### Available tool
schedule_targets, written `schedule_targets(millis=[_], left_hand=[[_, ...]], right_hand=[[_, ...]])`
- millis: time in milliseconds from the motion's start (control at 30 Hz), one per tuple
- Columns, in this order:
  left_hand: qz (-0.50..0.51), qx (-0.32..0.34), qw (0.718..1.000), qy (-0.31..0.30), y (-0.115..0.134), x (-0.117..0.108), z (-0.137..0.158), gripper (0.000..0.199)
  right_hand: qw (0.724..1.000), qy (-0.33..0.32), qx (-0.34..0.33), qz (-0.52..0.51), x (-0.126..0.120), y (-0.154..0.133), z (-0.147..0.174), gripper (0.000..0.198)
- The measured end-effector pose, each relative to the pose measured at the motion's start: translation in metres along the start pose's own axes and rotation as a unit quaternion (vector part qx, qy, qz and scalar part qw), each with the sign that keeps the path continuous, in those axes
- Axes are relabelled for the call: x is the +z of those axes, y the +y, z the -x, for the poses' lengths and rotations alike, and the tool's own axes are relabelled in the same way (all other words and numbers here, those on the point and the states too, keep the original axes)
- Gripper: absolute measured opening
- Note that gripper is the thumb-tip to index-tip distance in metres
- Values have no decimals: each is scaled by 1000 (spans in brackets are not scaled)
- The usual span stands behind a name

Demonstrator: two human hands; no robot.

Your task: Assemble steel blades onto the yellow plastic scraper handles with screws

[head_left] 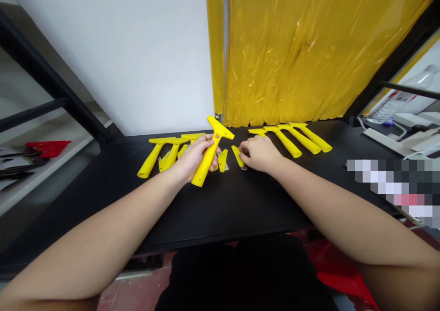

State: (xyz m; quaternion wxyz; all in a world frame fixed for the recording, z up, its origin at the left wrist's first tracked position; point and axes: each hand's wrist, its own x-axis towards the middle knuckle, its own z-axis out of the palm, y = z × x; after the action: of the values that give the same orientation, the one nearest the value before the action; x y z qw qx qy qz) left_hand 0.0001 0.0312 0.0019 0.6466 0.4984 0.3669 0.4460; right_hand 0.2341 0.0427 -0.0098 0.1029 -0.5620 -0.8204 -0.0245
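Note:
My left hand is closed around a yellow scraper handle, tilted with its wide T-shaped head up and away from me. Curled fingers of my right hand pinch the edge of a small yellow plate with a bit of metal at its near end. Between the hands lies another small yellow plate with a metal edge beside it. More yellow scraper handles and small plates lie left of my left hand, partly covered by it. Several yellow scraper handles rest in a row right of my right hand.
Everything lies on a black table. A white panel and yellow plastic sheeting stand behind it. Black frame posts rise at both sides. On the right are a plastic bottle and cables; a red item sits on the left shelf.

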Motion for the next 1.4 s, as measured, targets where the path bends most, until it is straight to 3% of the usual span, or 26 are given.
schedule_targets(millis=[167,467,700,933,1067,1167,1267,1400], left_hand=[[-2,-4,1000,6,1,1,0,13],[6,-5,1000,4,0,1,1,16],[-7,-6,1000,7,0,1,0,17],[-13,0,1000,3,0,1,0,15],[-8,1,1000,-1,0,0,-1,16],[-12,0,1000,-1,-1,0,-1,15],[-14,0,1000,0,0,1,0,12],[-15,-1,1000,1,1,2,0,11]], right_hand=[[1000,-27,-5,-6,3,-1,-1,23],[999,-17,-39,-33,3,-4,5,39],[999,-37,-26,-28,1,-13,7,22],[1000,4,7,-17,-1,-21,9,20],[998,40,40,-29,-6,-14,9,10],[998,32,45,-11,-6,-7,7,11],[999,27,27,-18,-4,-3,6,11],[997,12,-45,-67,-2,-4,8,13]])
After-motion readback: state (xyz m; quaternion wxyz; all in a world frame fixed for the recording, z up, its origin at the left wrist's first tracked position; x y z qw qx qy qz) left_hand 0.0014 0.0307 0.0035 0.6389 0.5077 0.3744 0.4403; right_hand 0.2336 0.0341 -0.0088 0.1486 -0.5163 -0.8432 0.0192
